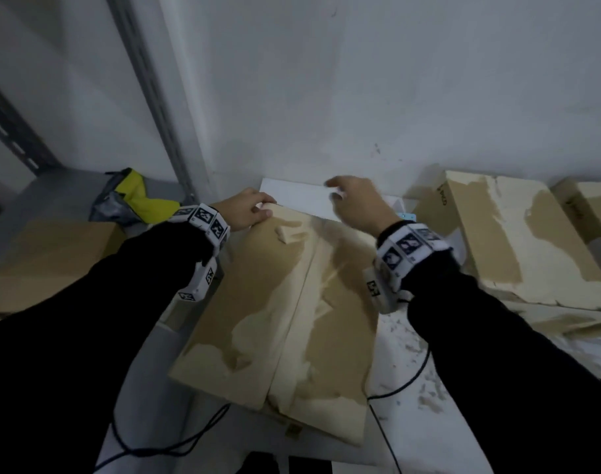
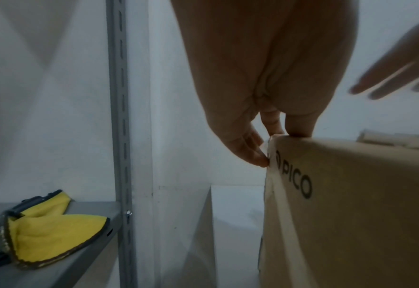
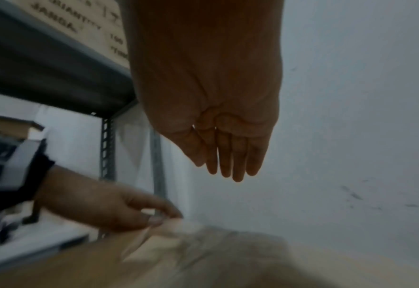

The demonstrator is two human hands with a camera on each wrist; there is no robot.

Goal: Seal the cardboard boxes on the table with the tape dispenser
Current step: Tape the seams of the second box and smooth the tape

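Note:
A worn cardboard box [image 1: 285, 313] with torn paper patches lies in the middle of the white table [image 1: 412, 388], flaps closed along a centre seam. My left hand [image 1: 249, 210] grips its far left corner, thumb on top and fingers over the edge; the left wrist view shows that hand [image 2: 272, 140] on the box [image 2: 351, 204] above the "PICO" print. My right hand [image 1: 353, 200] hovers above the far right edge with fingers straight, holding nothing; it hangs open in the right wrist view [image 3: 225, 155]. No tape dispenser is visible.
More worn cardboard boxes [image 1: 518, 241] lie at the right, another [image 1: 52, 258] at the left. A yellow cloth [image 1: 138, 196] sits on a grey metal shelf [image 2: 56, 272] at the left. A white wall stands close behind. Black cables [image 1: 394, 388] cross the table near the box.

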